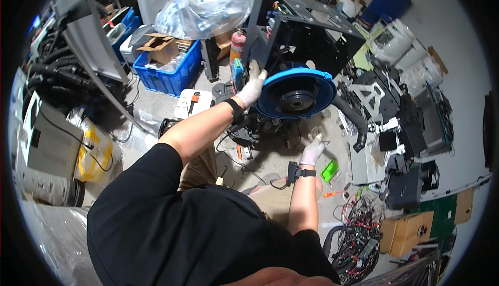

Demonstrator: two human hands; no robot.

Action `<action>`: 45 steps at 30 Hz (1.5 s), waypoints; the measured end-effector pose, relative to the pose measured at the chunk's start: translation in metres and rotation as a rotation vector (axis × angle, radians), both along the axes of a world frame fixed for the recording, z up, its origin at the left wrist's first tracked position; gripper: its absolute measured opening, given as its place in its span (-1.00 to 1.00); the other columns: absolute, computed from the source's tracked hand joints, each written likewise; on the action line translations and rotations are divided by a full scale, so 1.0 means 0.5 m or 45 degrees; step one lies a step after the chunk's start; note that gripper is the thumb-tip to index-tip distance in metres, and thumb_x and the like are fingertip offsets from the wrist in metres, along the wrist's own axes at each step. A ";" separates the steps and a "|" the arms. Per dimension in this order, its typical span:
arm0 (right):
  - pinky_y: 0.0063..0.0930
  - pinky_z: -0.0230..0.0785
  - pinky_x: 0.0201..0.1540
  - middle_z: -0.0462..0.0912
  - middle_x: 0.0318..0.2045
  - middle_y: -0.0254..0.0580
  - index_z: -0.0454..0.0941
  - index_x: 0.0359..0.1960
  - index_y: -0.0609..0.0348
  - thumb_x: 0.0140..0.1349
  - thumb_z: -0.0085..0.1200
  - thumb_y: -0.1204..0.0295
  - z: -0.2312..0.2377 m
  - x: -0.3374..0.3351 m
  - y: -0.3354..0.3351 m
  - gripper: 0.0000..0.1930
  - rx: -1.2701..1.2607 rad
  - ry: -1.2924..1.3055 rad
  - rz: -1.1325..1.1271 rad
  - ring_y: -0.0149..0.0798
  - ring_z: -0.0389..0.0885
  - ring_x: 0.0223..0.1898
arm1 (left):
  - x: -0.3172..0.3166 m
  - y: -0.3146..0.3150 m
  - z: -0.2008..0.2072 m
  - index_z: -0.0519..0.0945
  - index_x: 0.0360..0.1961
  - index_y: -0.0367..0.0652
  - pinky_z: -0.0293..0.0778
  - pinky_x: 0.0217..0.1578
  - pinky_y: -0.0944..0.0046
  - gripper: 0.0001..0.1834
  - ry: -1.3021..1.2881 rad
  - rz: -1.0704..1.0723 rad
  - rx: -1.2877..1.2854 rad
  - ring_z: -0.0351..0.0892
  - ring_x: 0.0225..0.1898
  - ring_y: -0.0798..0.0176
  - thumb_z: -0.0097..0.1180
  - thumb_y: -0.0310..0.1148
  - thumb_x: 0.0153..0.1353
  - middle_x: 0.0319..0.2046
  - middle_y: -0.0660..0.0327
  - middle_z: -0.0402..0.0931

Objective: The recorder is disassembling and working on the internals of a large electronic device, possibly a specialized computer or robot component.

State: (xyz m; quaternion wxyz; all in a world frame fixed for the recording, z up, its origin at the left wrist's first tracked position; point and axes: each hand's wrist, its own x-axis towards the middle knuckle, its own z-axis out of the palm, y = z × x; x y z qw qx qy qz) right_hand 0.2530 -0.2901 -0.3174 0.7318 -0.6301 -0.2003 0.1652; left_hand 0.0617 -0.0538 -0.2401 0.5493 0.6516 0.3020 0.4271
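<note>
My left hand [252, 87], in a pale work glove, grips the left edge of a round black housing with a bright blue rim [325, 104]. The housing is tilted toward me, and a dark hub shows at its centre. It sits at the open front of a large black metal cabinet [338, 39]. Below its lower right edge is my right hand [313, 150], gloved too, with its fingers bent. A thin dark rod, perhaps a hex key, sticks out from these fingers; most of it is hidden. Both wrists wear black straps.
A blue crate [166, 82] with a cardboard box stands at left, near a red fire extinguisher [237, 46]. A white tool case [182, 110] lies on the floor. Near my right hand are a green tray [329, 170], an orange screwdriver [332, 194], a black hose [356, 117] and tangled cables [358, 234].
</note>
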 end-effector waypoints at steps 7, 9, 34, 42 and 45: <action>-0.56 0.19 -0.66 0.22 -0.63 -0.51 0.45 -0.03 0.14 0.58 -0.19 0.16 0.052 -0.029 -0.033 -0.69 -0.014 0.123 0.202 -0.55 0.17 -0.69 | -0.002 -0.070 0.005 -0.40 0.55 -0.27 -0.42 0.54 0.03 -0.04 0.030 0.018 0.008 -0.58 0.60 -0.17 -0.29 0.16 0.51 0.56 -0.29 -0.51; -0.58 0.13 -0.67 0.18 -0.63 -0.52 0.45 -0.05 0.15 0.59 -0.18 0.14 0.091 -0.046 -0.042 -0.67 0.091 0.138 0.285 -0.56 0.14 -0.69 | -0.014 -0.088 0.014 -0.39 0.55 -0.27 -0.40 0.54 0.02 -0.06 0.081 -0.025 0.016 -0.58 0.60 -0.15 -0.31 0.15 0.52 0.56 -0.28 -0.50; -0.54 0.43 -0.18 0.61 -0.31 -0.29 0.54 -0.13 0.28 0.45 0.05 0.44 0.617 -0.233 0.006 -0.86 -0.317 -1.098 0.260 -0.45 0.57 -0.31 | -0.157 -0.017 -0.012 0.51 0.13 -0.36 0.51 0.05 0.21 -0.62 -0.226 -0.161 0.085 0.57 0.02 0.09 0.08 -0.38 0.35 0.06 -0.06 0.48; -0.55 0.44 -0.12 0.67 -0.30 -0.26 0.55 -0.11 0.31 0.52 -0.02 0.39 0.767 -0.298 0.230 -0.79 -0.393 -1.602 0.432 -0.43 0.62 -0.25 | -0.178 0.010 -0.014 0.53 0.14 -0.29 0.48 0.02 0.26 -0.65 -0.314 -0.288 -0.203 0.56 -0.09 0.25 0.08 -0.41 0.38 -0.14 0.12 0.54; -0.55 0.46 -0.12 0.69 -0.26 -0.19 0.58 -0.08 0.35 0.50 0.00 0.43 0.773 -0.297 0.276 -0.80 -0.344 -1.646 0.470 -0.41 0.63 -0.23 | -0.187 0.027 -0.012 0.52 0.14 -0.33 0.51 0.00 0.30 -0.65 -0.289 -0.278 -0.237 0.60 -0.07 0.28 0.08 -0.40 0.40 -0.09 0.09 0.57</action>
